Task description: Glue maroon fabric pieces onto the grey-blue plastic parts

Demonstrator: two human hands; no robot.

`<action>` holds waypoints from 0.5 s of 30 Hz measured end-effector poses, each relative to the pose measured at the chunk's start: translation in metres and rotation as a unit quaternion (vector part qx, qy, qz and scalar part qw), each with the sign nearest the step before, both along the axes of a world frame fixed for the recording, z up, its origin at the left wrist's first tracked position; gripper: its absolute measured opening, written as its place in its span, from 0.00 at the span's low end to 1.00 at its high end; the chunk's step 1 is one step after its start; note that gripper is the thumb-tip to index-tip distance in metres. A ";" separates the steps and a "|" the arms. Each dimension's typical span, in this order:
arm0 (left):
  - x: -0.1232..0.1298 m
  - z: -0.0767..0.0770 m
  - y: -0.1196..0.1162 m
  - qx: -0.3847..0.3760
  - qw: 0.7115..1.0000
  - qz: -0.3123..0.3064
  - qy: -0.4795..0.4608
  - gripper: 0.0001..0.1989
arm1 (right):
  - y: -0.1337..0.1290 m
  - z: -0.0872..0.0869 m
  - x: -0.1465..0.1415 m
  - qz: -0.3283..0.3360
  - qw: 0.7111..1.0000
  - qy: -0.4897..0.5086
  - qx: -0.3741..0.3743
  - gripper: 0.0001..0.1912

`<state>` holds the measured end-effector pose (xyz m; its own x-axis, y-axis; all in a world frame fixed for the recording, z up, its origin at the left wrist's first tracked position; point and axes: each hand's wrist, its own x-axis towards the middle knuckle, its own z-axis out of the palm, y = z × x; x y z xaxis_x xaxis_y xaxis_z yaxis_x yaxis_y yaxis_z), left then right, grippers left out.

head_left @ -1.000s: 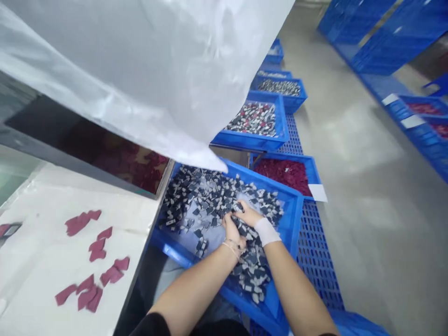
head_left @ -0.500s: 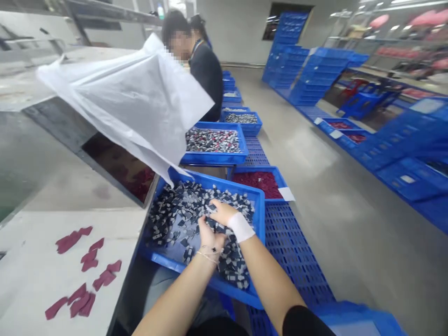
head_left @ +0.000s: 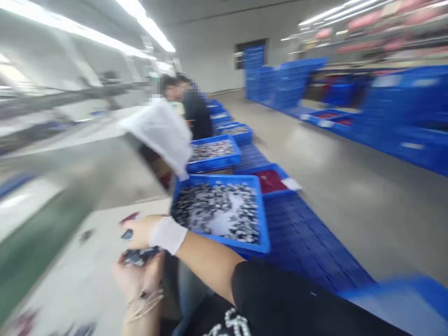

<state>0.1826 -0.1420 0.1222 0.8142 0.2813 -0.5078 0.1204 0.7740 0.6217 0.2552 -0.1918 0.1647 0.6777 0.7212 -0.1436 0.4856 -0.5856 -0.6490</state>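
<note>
My left hand, with a bracelet at its wrist, is cupped around a small heap of dark and pale-grey pieces. Just above it, my right hand, with a white band round the wrist, pinches one dark blue-grey piece. Both hands are over the left edge of the pale worktop. A maroon piece lies just beyond the right fingers. To the right stands a blue tray of similar dark and grey pieces. Motion blur hides the pieces' exact kind.
A metal housing with a white sheet over its opening stands behind the worktop. Further blue trays line up toward a seated person. A tray of maroon pieces rests on blue slatted pallets. Blue crates stand at right.
Both hands have come out of the blue tray and moved left over the worktop, carrying dark and grey pieces. The camera view has swung left and up.
</note>
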 end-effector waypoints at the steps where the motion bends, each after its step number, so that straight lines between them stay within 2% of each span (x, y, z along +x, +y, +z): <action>1: -0.020 -0.001 0.018 -0.009 0.997 0.070 -0.013 0.24 | 0.023 -0.002 -0.019 0.036 0.999 -0.012 -0.001 0.20; 4: -0.075 -0.012 0.070 -0.054 0.956 0.282 -0.058 0.19 | 0.098 -0.017 -0.064 0.170 0.984 -0.054 -0.002 0.20; 6: -0.106 -0.021 0.100 -0.096 0.905 0.404 -0.089 0.17 | 0.151 -0.030 -0.091 0.269 0.960 -0.075 -0.010 0.19; 8: -0.135 -0.030 0.122 -0.140 0.847 0.499 -0.115 0.15 | 0.196 -0.043 -0.120 0.358 0.930 -0.083 -0.027 0.20; 10: -0.160 -0.038 0.135 -0.174 0.795 0.566 -0.130 0.16 | 0.227 -0.055 -0.149 0.423 0.901 -0.078 -0.048 0.20; 12: -0.177 -0.045 0.143 -0.191 0.761 0.604 -0.140 0.17 | 0.246 -0.067 -0.170 0.465 0.881 -0.063 -0.063 0.19; 14: -0.188 -0.051 0.149 -0.191 0.749 0.616 -0.151 0.19 | 0.261 -0.076 -0.181 0.487 0.870 -0.039 -0.066 0.19; 15: -0.192 -0.052 0.152 -0.187 0.754 0.609 -0.160 0.21 | 0.268 -0.079 -0.183 0.494 0.867 -0.024 -0.063 0.20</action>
<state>-0.0095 0.0095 0.0702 0.1644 0.8053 -0.5696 -0.9312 0.3172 0.1797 0.0727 0.0757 0.0855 -0.2535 0.9341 -0.2515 0.8155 0.0665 -0.5749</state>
